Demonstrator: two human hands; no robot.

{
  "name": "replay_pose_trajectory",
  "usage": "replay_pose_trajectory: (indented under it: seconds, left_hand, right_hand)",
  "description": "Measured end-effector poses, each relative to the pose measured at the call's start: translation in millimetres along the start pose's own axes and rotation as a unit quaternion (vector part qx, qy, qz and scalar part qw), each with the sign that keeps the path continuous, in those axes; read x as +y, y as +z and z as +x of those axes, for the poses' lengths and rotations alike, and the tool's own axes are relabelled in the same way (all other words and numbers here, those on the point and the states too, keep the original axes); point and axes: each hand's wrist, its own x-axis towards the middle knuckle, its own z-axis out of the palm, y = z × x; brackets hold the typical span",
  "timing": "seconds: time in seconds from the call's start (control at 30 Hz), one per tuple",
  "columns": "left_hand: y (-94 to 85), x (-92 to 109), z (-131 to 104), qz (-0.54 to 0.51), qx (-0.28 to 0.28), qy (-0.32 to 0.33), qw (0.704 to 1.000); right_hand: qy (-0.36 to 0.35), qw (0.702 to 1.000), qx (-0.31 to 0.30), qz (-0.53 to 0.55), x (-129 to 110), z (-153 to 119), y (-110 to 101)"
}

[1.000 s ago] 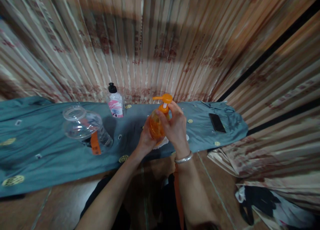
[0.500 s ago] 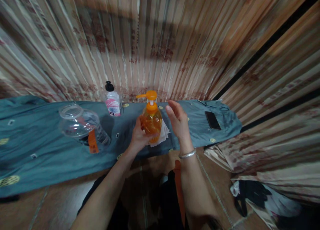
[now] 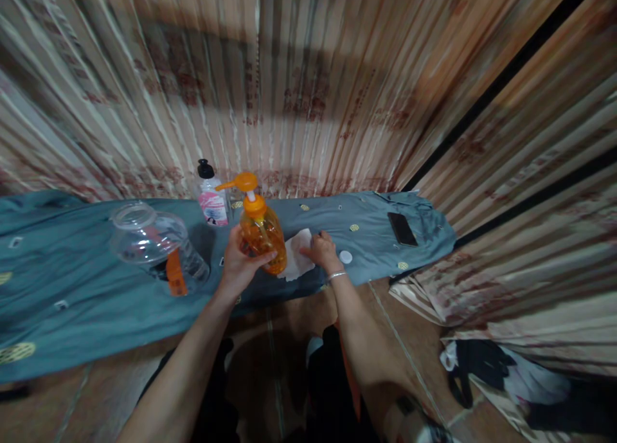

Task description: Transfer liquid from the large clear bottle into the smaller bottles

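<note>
My left hand (image 3: 242, 260) is wrapped round an amber pump bottle (image 3: 264, 234) with an orange pump head, which leans to the left. Beside it on the cloth lies a white tissue (image 3: 299, 255). My right hand (image 3: 322, 250), wearing a silver bracelet, pinches the right edge of that tissue. Just right of this hand is a small round white cap (image 3: 346, 256). A clear bottle with a pink label and black top (image 3: 213, 202) stands behind and left of the pump bottle.
A large clear jar (image 3: 152, 240) with an orange strip is on the left of the teal cloth (image 3: 96, 301). A black phone (image 3: 402, 229) lies at the right. Striped curtains (image 3: 299, 76) hang behind; dark and pale fabric (image 3: 511, 372) is on the floor at right.
My left hand has moved left with the pump bottle, now tilted, uncovering more of the tissue. My right hand has come down and closed on the tissue, and the white cap now shows.
</note>
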Motion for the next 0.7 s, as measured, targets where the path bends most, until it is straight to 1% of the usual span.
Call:
replay_pose_trajectory:
  seconds: [0.1, 0.2, 0.4, 0.43, 0.47, 0.57, 0.6, 0.7]
  left_hand:
    - [-10.1, 3, 0, 0.016, 0.008, -0.001, 1.0]
    - [-16.8, 5, 0, 0.029, 0.015, -0.002, 0.999]
    - [-16.4, 5, -2, 0.046, 0.01, 0.007, 0.999]
    - [-15.7, 5, -3, 0.049, 0.008, 0.009, 0.999]
    - [-15.2, 4, -3, 0.052, 0.006, 0.011, 0.999]
    - [-14.2, 1, -4, 0.06, 0.002, 0.018, 0.998]
    - [-14.0, 0, -4, 0.063, 0.002, 0.021, 0.998]
    - [-13.1, -4, -5, 0.07, 0.001, 0.032, 0.997]
  right_hand:
    - [-0.026, 1.0, -0.008, 0.012, -5, 1, 3]
    - [-0.044, 0.999, 0.0, 0.025, -9, 0, -1]
    - [-0.038, 0.997, 0.05, 0.043, -3, 0, -19]
    - [-0.046, 0.997, 0.042, 0.053, -2, -1, -19]
    - [-0.06, 0.996, 0.021, 0.065, -2, -1, -18]
    - [-0.118, 0.987, -0.062, 0.084, -8, -5, -6]
    - [-0.135, 0.985, -0.072, 0.083, -11, -8, -1]
    - [-0.163, 0.982, -0.055, 0.08, -21, -16, 15]
